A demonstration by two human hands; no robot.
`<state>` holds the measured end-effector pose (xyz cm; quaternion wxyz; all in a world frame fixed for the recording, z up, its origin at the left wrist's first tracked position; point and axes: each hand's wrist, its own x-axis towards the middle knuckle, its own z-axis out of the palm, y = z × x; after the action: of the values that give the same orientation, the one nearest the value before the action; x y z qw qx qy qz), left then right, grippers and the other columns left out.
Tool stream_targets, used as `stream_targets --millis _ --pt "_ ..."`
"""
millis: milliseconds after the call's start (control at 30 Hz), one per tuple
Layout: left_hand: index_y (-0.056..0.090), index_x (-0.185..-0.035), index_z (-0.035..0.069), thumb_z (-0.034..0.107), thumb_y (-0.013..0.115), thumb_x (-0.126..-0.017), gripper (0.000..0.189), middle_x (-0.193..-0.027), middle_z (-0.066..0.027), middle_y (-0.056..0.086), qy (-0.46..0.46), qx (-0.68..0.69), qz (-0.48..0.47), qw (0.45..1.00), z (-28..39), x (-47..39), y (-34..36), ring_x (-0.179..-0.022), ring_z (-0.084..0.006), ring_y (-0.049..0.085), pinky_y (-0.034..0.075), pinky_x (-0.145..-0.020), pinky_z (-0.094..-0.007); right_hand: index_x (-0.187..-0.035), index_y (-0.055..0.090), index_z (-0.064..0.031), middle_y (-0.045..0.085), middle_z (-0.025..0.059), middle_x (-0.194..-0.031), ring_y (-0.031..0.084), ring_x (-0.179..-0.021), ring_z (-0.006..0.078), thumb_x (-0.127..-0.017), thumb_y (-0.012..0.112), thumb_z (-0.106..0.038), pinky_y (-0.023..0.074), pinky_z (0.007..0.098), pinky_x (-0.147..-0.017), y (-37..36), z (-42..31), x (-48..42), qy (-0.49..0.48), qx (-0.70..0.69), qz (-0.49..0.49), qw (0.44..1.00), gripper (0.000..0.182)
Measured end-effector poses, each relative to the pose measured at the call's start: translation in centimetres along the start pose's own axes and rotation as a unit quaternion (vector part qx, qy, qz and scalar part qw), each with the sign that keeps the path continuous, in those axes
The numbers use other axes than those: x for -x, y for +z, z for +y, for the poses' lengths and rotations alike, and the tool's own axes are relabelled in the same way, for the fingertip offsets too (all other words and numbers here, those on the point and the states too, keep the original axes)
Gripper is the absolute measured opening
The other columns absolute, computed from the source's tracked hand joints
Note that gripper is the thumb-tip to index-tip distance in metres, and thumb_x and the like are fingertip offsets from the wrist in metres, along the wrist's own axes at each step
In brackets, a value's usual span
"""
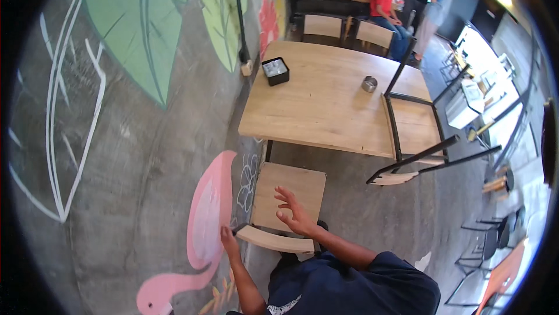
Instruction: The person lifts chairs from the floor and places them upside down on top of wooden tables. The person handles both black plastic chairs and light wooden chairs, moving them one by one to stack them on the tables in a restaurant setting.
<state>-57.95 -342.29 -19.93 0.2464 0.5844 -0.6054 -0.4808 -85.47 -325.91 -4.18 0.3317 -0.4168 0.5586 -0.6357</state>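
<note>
Directly before me stands a chair with a pale wooden seat (290, 188) and a curved wooden backrest (275, 240) on a black frame. My left hand (229, 240) is at the left end of this backrest, beside the painted wall. Whether its fingers grip the frame or only touch it is hard to see. Above the right part of the seat, my right hand (296, 215) is raised with fingers spread, holding nothing. Beyond the chair is a light wooden table (319, 101). On it are a black square container (276, 71) with pale contents and a small round metal bowl (369, 83).
An upturned chair (415, 125) rests on the table's right end, its black legs sticking out. The concrete wall (144, 153) with painted leaves and a flamingo runs close on my left. Two chairs (323, 26) stand behind the table. Several people (384, 9) are at the back.
</note>
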Motion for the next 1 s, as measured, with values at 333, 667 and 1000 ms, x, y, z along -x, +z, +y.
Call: stream_targets --millis 333,667,1000 --pt "0.068 -0.117 -0.003 -0.004 0.047 -0.078 0.044 -0.107 -0.0176 0.071 -0.082 0.049 -0.193 0.977 1.8 -2.9 2.7 -0.106 -0.023 0.064 0.046 -0.095 -0.0297 -0.147 0.029 -0.0006 0.044 0.0257 -0.142 0.048 -0.127 0.0393 -0.097 0.05 -0.05 0.0412 0.0439 -0.104 6.5 10.3 7.3 0.158 0.329 -0.1 0.926 0.074" --pt "0.067 -0.119 0.002 0.009 0.051 -0.091 0.033 -0.135 -0.0212 0.057 0.141 -0.035 -0.293 0.945 4.1 4.7 5.8 -0.131 -0.0325 0.048 0.026 -0.115 -0.0374 -0.126 0.058 -0.0058 0.061 0.0204 -0.123 0.059 -0.114 0.0372 -0.097 0.043 -0.056 0.0458 0.0447 -0.098 0.1 9.2 12.8 0.206 0.339 -0.031 0.917 0.06" --pt "0.03 -0.153 0.014 0.058 0.025 -0.102 0.067 -0.158 -0.0069 0.031 0.077 -0.1 -0.606 0.785 12.1 15.8 11.9 -0.146 -0.0317 0.023 0.004 -0.121 -0.0438 -0.124 0.057 -0.0034 0.063 0.0205 -0.119 0.061 -0.11 0.0366 -0.089 0.057 -0.058 0.0481 0.0455 -0.094 -4.1 0.8 19.6 0.172 0.373 -0.118 0.904 0.065"
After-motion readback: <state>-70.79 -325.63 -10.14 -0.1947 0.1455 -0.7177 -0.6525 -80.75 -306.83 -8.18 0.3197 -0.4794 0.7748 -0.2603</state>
